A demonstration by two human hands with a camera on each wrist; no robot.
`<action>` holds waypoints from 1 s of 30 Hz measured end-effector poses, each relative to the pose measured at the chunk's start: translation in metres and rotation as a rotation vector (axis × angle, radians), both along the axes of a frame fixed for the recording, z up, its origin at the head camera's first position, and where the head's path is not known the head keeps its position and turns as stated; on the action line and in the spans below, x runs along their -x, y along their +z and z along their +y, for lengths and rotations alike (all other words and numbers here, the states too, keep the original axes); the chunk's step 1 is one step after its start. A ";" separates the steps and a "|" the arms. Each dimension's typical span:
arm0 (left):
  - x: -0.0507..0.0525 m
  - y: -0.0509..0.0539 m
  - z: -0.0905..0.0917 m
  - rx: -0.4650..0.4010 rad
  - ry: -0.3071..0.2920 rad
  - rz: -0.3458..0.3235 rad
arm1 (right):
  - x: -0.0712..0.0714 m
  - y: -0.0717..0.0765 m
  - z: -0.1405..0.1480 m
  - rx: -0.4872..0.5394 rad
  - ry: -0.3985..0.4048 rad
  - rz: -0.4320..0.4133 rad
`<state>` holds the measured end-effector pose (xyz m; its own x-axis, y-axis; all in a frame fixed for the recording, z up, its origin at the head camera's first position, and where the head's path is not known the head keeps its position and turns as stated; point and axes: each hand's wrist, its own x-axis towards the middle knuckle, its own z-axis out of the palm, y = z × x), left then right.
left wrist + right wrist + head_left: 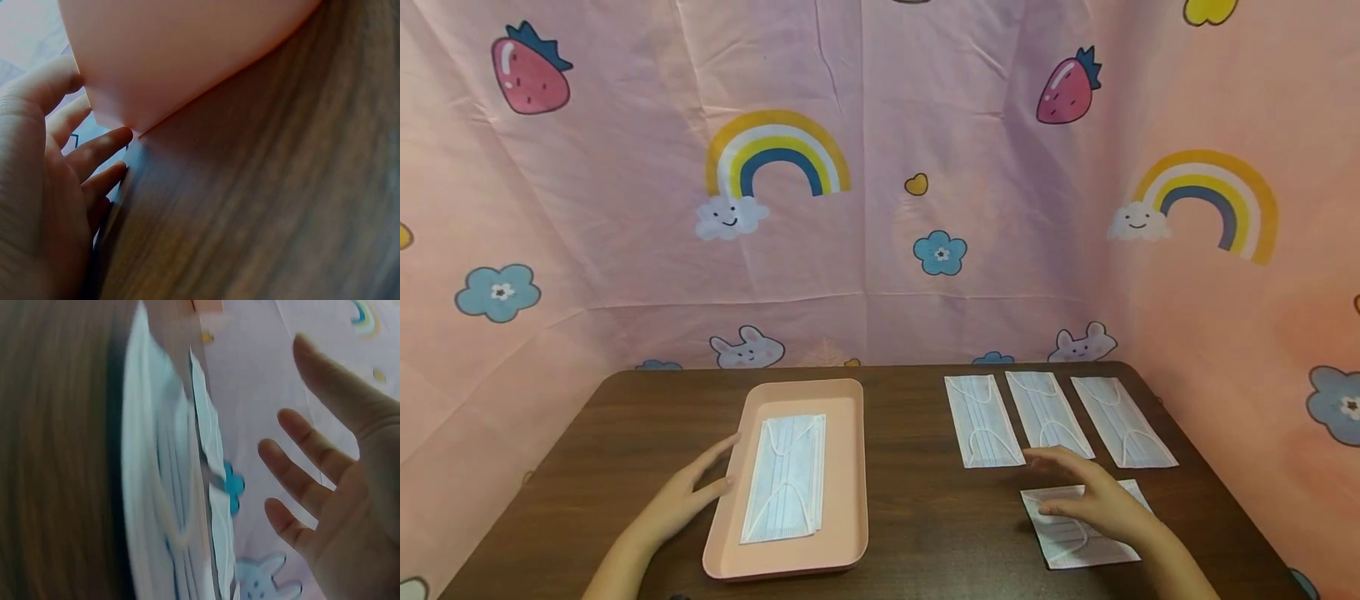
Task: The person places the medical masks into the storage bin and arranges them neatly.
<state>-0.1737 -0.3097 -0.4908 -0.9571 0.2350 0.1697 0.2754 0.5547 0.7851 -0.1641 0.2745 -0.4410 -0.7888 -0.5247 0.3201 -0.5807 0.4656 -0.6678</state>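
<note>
A shallow pink tray (842,554) lies left of centre on the table, with a small stack of pleated blue-white face masks (782,475) inside it. At its left side my left hand (688,492) has thumb and fingertips at the rim, fingers loosely spread; the left wrist view shows them near the tray's wall (187,56). My right hand (1093,496) hovers over a single face mask (1067,546), partly hiding it. In the right wrist view that hand (337,487) has its fingers apart and holds nothing, beside a mask (165,487).
Three more face masks form a row at the back right: left (985,421), middle (1048,412) and right (1123,421). They lie on the dark wooden table (925,533). A pink patterned cloth (880,125) hangs behind and at both sides.
</note>
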 end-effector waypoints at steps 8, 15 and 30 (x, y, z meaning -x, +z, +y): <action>0.000 -0.003 0.000 -0.014 0.000 -0.012 | 0.004 -0.005 0.037 -0.073 -0.054 -0.098; 0.001 -0.003 0.001 -0.004 0.002 -0.008 | 0.006 -0.012 0.054 -0.126 -0.071 -0.133; 0.000 0.000 0.001 0.000 0.003 0.007 | 0.012 -0.018 0.064 -0.136 -0.059 -0.211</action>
<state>-0.1738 -0.3091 -0.4910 -0.9566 0.2316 0.1769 0.2793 0.5554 0.7833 -0.1756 0.3384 -0.4595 -0.8612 -0.5027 0.0748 -0.4043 0.5883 -0.7003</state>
